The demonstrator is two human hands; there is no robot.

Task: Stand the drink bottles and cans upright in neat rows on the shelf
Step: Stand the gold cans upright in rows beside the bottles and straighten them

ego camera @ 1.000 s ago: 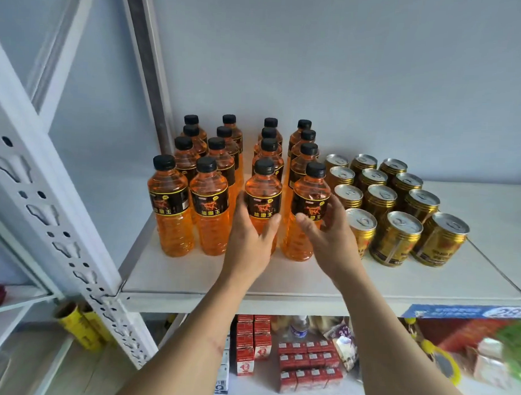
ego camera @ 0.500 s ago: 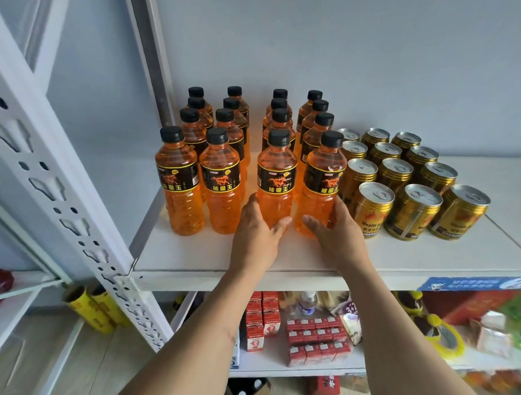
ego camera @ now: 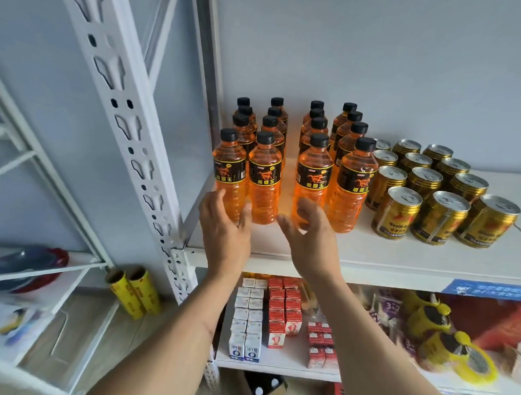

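Several orange drink bottles with black caps and black labels stand upright in four rows on the white shelf [ego camera: 399,259]. The front ones are bottle one [ego camera: 229,166], two [ego camera: 264,174], three [ego camera: 313,175] and four [ego camera: 353,183]. A gap separates the left two rows from the right two. Several gold cans [ego camera: 397,214] stand upright in rows to the right of the bottles. My left hand [ego camera: 224,225] is raised before the lower part of bottle one, fingers straight, thumb near bottle two. My right hand [ego camera: 309,231] hovers in front of bottle three's base, fingers relaxed, holding nothing.
A white perforated upright [ego camera: 131,127] stands left of the shelf. The lower shelf holds small red and white cartons [ego camera: 276,310] and packaged goods [ego camera: 443,336]. Yellow rolls [ego camera: 135,293] lean on the floor at the left. Bare shelf board lies in front of the drinks.
Both hands have left the two right front bottles and shifted left, now in front of bottles one to three. The view has swung left and down.
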